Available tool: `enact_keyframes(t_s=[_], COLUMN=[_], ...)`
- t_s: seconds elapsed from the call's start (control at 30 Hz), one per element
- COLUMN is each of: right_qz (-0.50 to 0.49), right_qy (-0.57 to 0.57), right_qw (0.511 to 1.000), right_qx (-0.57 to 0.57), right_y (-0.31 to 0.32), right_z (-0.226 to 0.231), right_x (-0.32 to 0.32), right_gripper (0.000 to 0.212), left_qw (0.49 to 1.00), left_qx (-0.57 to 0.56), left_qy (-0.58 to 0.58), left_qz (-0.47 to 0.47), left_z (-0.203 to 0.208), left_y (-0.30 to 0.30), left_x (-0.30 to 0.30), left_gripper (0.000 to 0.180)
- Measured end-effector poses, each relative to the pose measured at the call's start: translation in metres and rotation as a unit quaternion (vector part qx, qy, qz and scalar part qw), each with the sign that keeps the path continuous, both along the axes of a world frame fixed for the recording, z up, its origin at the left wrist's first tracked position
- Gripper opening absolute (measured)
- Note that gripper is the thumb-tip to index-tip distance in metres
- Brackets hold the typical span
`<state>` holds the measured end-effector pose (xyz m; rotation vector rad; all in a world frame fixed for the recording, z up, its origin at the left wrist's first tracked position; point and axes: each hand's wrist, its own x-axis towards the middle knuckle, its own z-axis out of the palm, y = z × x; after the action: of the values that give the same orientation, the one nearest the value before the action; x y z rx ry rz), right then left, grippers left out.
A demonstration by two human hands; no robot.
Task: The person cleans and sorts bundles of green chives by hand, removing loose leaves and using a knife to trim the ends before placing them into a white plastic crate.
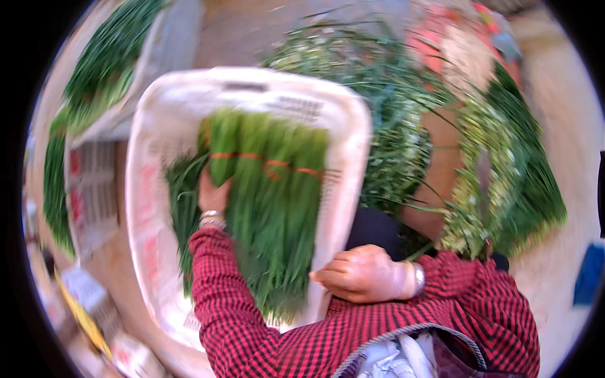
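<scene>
A white plastic crate (pixel 140 208) stands before me with several bundles of green garlic chives (pixel 268 189) side by side in it, each tied near the pale end with an orange band. Inside the crate, my left hand (pixel 213 192) grips the leftmost bundle (pixel 222 142) just below its band; the fingers are partly hidden by leaves. Loose dark leaves (pixel 181 208) lie left of that hand. My right hand (pixel 364 274) is over the crate's near right rim, fingers curled together, with nothing visible in them.
Trimmed leaves (pixel 397 145) are heaped right of the crate. Farther right lie a pile of chives (pixel 526 183) and pale scraps (pixel 482 164). Another crate (pixel 93 183) with chives (pixel 113 50) stands at left. A blue object (pixel 589 274) lies at the right edge.
</scene>
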<state>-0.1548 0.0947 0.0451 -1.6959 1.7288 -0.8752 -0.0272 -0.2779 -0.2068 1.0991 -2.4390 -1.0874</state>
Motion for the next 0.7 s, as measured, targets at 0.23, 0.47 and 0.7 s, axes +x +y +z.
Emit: enact_keyframes(t_s=[0.23, 0.47, 0.7], right_qz=[-0.138, -0.536, -0.83], right_qy=[-0.061, 0.085, -0.085], right_qw=[0.983, 0.84, 0.552], right_qx=[-0.102, -0.005, -0.008], right_y=[0.054, 0.309, 0.569], right_z=[-0.005, 0.065, 0.017], right_x=[-0.009, -0.057, -0.05], right_gripper=[0.024, 0.025, 0.029], left_qw=[0.99, 0.964, 0.986], left_qx=[-0.077, -0.209, -0.163], left_qy=[-0.121, -0.136, 0.039], left_qz=[-0.009, 0.089, -0.004], left_z=[-0.005, 0.04, 0.095], left_y=[0.005, 0.071, 0.174], left_x=[-0.007, -0.012, -0.005], left_gripper=[0.078, 0.073, 0.064])
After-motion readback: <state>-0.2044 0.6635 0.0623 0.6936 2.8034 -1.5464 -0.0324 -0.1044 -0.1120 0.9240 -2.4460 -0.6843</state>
